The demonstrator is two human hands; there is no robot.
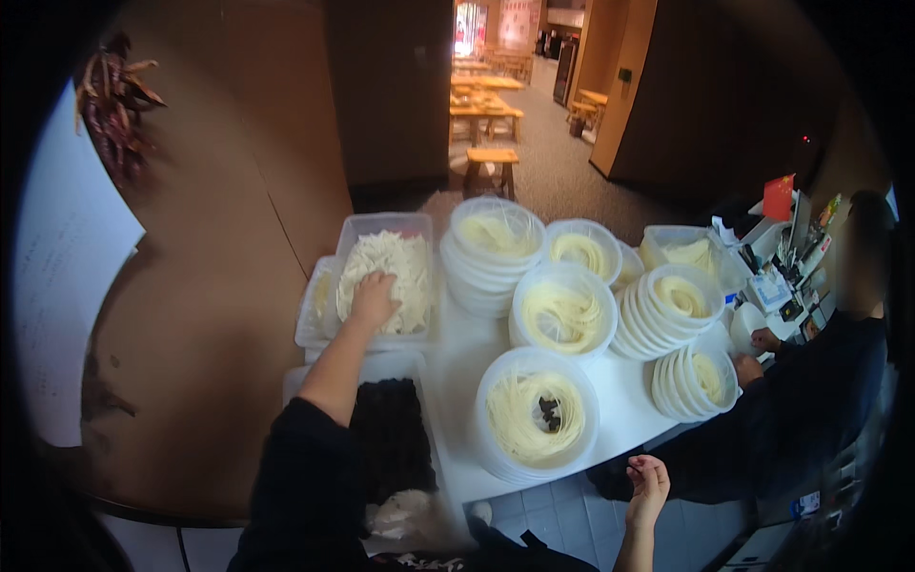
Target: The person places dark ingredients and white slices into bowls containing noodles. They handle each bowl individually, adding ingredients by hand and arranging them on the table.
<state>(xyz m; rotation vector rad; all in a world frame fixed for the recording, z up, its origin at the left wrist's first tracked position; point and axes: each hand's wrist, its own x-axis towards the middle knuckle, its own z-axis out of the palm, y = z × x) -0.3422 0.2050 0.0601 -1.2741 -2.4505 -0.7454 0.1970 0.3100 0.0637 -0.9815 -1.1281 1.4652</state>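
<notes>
My left hand (376, 299) reaches into a clear plastic tub (349, 225) and rests on a heap of pale, soft sliced food (408, 276). Its fingers lie stretched over the slices. My right hand (648, 482) hovers past the table's near edge, fingers curled together; whatever they hold, if anything, is too small to name. Closest to it is a stack of round plastic bowls, whose top bowl (484, 440) holds pale noodles (520, 419) around a few dark pieces (549, 414). Below my left forearm, a second tub (431, 419) contains a dark mass (391, 440) and a whitish bundle (404, 515).
More bowl stacks (564, 316) with noodles crowd the white table (461, 400). Another tub (717, 250) stands at its far right. A person in dark clothing (810, 400) is at the right, beside a cluttered counter (777, 286). A brown wall (229, 286) closes the left side.
</notes>
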